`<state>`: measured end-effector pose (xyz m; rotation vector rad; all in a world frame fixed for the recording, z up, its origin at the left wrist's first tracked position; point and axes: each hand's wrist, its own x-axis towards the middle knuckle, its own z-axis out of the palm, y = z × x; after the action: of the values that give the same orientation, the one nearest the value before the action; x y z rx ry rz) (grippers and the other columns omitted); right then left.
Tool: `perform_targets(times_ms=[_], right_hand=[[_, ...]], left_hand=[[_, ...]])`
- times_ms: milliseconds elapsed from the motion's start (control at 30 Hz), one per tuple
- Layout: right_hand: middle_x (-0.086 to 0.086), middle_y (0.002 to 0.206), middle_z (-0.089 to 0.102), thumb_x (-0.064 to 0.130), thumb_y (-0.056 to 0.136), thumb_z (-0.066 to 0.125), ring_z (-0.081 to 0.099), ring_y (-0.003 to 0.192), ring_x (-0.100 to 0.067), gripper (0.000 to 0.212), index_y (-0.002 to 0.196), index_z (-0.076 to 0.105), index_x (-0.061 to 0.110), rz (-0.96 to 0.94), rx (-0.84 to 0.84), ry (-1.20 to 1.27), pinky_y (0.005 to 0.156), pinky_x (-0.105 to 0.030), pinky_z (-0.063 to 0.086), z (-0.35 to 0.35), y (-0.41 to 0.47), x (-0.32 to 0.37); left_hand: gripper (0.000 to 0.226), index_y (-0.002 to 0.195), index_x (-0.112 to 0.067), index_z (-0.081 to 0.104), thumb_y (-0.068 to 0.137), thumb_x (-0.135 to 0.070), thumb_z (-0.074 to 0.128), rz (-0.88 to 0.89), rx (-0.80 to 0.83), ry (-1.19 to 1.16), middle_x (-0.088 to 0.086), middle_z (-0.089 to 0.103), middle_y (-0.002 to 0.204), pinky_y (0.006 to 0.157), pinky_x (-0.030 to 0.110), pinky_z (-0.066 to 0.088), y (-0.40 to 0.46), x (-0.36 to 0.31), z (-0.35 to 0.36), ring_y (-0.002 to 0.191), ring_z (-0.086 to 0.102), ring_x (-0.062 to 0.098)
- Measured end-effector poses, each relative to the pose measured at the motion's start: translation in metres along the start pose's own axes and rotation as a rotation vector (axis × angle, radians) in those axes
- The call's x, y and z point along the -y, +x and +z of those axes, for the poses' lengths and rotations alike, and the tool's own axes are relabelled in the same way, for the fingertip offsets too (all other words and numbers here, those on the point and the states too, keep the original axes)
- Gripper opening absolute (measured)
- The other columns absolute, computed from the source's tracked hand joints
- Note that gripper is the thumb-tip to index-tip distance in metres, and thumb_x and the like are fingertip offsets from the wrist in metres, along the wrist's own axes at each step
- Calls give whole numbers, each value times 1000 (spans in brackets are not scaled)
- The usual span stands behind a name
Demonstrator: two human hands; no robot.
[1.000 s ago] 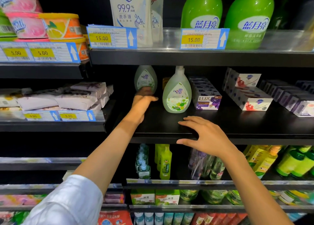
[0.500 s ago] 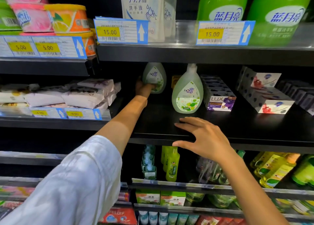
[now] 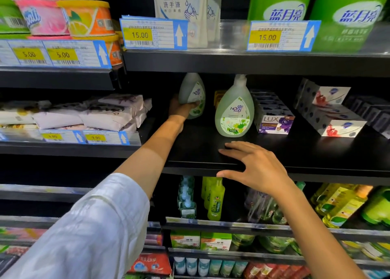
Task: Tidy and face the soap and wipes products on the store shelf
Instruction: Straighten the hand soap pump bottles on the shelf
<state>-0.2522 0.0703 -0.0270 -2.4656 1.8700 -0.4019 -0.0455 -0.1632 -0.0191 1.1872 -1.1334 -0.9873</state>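
A: Task item?
B: Rear soap bottle [image 3: 192,93], pale green, deep at the back of the black shelf [image 3: 295,152], tilted a bit, label facing right-ish. Base hidden behind the fingers, can't tell if it's lifted.

A: Who's got it?
B: Left hand [image 3: 182,110], fingers wrapped round its lower half. White sleeve [image 3: 84,226] on that arm.

A: Landmark?
B: Front pump bottle [image 3: 234,114], same brand, upright, label forward. Rear bottle sits left of it and further back, clear gap between them.

A: Right hand?
B: Right hand [image 3: 255,169], just in front of the pump bottle at the shelf lip. Fingers spread, fairly straight, lying on the shelf top, thumb under the front edge. Holding nothing.

A: Around the landmark?
B: LUX soap boxes [image 3: 274,123] just to its right, in a row running back. Further right, white soap boxes [image 3: 337,129], angled. Left of it, on the neighbouring shelf, wipes packs [image 3: 95,116], stacked untidily. Above it, price tag [image 3: 154,34] reading 15.00, white refill pouch [image 3: 181,8] and big green bottles [image 3: 278,6]. Below, small yellow-green bottles [image 3: 215,198].
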Motion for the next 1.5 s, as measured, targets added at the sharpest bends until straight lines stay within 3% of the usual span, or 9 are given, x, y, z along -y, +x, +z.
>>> perform_targets(times_ms=[200,367,533,700,800,1000,1167,1367,1500], right_hand=[[26,162,36,95,76,43,29,153,-4,86,152,44,52,7,12,-3,121,-36,31,-2,-1,3],[23,159,43,91,79,43,35,150,-5,81,150,46,52,0,6,53,120,-40,38,-4,-4,6],[21,138,64,91,79,51,56,134,-6,77,147,46,55,101,-131,585,116,-46,45,-6,2,1],[4,119,77,49,90,67,69,119,-10,63,148,53,30,102,-256,1151,109,-38,53,-10,13,19],[1,116,79,29,98,70,73,114,-16,50,146,57,21,134,-223,1287,98,-36,60,-13,22,30],[-9,115,79,18,92,77,76,109,-28,42,133,68,15,192,-252,1472,90,-42,64,-11,31,33],[-8,114,79,12,89,81,76,107,-26,47,133,67,15,227,-332,1503,92,-41,63,-8,31,35],[-3,114,79,3,86,82,76,107,-20,50,130,65,20,230,-464,1564,80,-28,63,-6,29,40],[-2,119,78,5,88,81,75,111,-19,48,130,64,21,185,-486,1498,91,-36,63,-2,31,42]], left_hand=[[57,127,-6,67,76,-7,91,-3,52,-87,4,74,109,65,16,57,-48,-12,-17,94,72,16],[46,119,-4,71,78,-12,91,-99,68,-227,9,80,105,85,33,63,-99,-23,-38,94,78,20],[42,125,-12,72,86,-20,85,-80,225,-297,4,79,114,93,37,60,-147,-30,-58,107,76,20],[40,131,-11,68,93,-19,77,-63,362,-364,7,76,124,98,40,58,-172,-39,-56,117,72,25],[46,134,-8,66,92,-22,77,-50,415,-349,11,74,127,105,47,54,-181,-34,-48,119,71,29],[52,130,-11,68,86,-33,82,-31,385,-267,8,76,122,105,49,55,-184,-33,-43,114,73,26],[69,126,-22,63,69,-48,93,37,183,-176,8,72,119,93,48,62,-180,-25,-36,108,74,21],[46,120,-20,66,83,-34,88,60,130,-144,8,74,113,78,34,64,-183,-23,-32,101,76,19],[41,125,-17,70,89,-30,83,32,159,-187,5,78,113,87,40,64,-182,-21,-33,103,77,20]])
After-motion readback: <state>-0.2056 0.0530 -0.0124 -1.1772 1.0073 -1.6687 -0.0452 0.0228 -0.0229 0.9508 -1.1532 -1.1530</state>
